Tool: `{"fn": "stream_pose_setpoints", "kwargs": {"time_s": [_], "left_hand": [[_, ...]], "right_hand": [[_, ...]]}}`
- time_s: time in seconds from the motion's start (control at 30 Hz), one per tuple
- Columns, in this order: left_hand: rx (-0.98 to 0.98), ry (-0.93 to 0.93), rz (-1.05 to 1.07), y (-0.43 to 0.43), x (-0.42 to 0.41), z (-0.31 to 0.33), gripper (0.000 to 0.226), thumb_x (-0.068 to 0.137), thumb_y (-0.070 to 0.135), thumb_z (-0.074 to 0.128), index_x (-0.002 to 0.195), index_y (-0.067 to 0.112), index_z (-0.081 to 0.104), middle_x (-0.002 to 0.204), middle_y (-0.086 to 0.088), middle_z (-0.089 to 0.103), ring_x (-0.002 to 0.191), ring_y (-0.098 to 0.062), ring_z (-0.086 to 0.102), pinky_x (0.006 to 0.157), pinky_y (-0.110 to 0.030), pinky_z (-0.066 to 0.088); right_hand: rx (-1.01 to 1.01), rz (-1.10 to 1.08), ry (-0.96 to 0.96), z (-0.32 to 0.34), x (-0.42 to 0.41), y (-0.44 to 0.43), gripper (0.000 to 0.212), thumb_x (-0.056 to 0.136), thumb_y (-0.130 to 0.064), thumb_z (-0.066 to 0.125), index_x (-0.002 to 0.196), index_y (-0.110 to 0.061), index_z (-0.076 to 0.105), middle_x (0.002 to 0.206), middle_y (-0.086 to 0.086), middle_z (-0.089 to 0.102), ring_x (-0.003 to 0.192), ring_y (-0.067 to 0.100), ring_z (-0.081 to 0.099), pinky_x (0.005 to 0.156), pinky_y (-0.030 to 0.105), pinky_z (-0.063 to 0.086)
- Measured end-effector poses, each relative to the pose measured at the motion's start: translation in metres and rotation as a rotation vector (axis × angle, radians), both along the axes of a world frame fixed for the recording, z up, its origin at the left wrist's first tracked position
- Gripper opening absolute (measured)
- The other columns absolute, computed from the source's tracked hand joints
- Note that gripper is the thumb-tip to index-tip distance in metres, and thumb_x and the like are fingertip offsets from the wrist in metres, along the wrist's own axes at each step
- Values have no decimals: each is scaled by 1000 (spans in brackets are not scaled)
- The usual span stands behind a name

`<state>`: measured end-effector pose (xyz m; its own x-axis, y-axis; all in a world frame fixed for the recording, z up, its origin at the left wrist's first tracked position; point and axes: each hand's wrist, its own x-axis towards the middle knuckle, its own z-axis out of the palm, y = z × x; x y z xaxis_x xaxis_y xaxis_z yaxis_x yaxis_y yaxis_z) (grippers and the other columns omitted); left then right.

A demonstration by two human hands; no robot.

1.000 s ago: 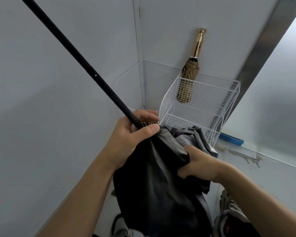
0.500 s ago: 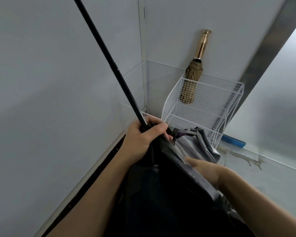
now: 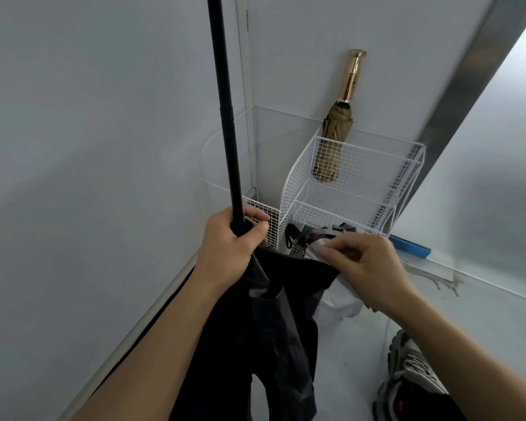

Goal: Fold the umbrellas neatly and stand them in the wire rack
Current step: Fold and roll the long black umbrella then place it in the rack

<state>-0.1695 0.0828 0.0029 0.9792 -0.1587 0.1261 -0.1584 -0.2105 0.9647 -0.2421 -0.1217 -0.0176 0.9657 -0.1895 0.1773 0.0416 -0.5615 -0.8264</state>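
Note:
My left hand grips a long black umbrella where its shaft meets the canopy; the shaft points straight up out of frame. The loose black canopy hangs down between my forearms. My right hand pinches the upper right edge of the black fabric, over a grey and purple umbrella lying low in front of the white wire rack. A folded tan umbrella with a gold handle stands in the rack's back left corner, leaning on the wall.
The rack sits in a corner of white walls, with a lower wire section to its left. A blue strip lies on the floor to the right. A grey sneaker is at the bottom right. A metal frame edge runs diagonally.
The black shaft has swung from a left-leaning tilt to upright. My right hand has let go of the bunched canopy and now pinches its upper edge. The fabric hangs looser.

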Motion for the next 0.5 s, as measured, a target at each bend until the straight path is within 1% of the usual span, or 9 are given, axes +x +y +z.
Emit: {"fn": "stream_pose_setpoints", "kwargs": {"time_s": [0.07,0.1,0.13,0.17,0.23,0.3,0.37,0.43,0.5], "left_hand": [[-11,8,-5,-1,-1,0,10,88,4,69,84,13,70,64,1,66,62,-9,65,68,-22,53],[-14,13,-2,-1,-1,0,9,88,5,69,84,13,70,65,1,66,62,-9,66,68,-24,53],[-16,16,2,0,0,0,8,88,6,70,85,13,70,66,0,67,63,-10,66,69,-25,53],[-21,17,6,0,1,0,7,88,5,70,86,12,71,67,-1,67,63,-10,66,69,-25,53],[-52,24,9,-1,2,1,5,88,4,69,88,9,70,68,-5,66,63,-11,65,68,-24,53],[-76,40,-3,-2,1,1,3,88,3,69,89,6,70,69,-9,65,63,-12,64,66,-23,53],[-71,44,-26,-2,0,0,3,88,5,69,89,8,70,71,-9,64,65,-13,63,67,-24,53],[-56,43,-31,-1,1,0,4,88,9,71,85,11,70,71,-5,63,68,-13,61,69,-26,52],[-48,36,-2,2,4,2,9,87,12,73,79,14,69,70,0,63,67,-11,59,69,-24,50]], "right_hand": [[27,38,-126,6,-2,-5,7,87,-23,73,83,-28,76,98,-17,71,96,7,67,85,35,52],[-10,103,-172,9,-5,-4,5,87,-27,72,87,-29,77,109,-17,68,106,9,64,90,34,49],[-85,171,-196,11,-8,-1,9,85,-33,71,92,-31,77,120,-18,64,115,10,60,95,34,46],[-180,236,-180,11,-11,4,18,83,-41,68,97,-34,76,129,-18,59,123,9,54,98,34,43],[-361,282,-59,4,-12,11,32,81,-55,63,106,-39,74,140,-19,50,131,7,44,104,35,38],[-426,261,58,-3,-9,12,32,81,-56,67,107,-39,73,140,-18,51,131,6,43,106,37,39],[-247,227,59,-4,-4,9,18,81,-43,75,96,-33,77,122,-18,63,116,6,57,99,39,46],[26,173,26,2,-2,0,8,80,-21,81,85,-26,80,102,-11,73,100,5,66,92,33,51],[221,134,22,11,-3,-11,20,79,-7,79,79,-27,80,91,-8,75,89,5,69,82,20,52]]}}
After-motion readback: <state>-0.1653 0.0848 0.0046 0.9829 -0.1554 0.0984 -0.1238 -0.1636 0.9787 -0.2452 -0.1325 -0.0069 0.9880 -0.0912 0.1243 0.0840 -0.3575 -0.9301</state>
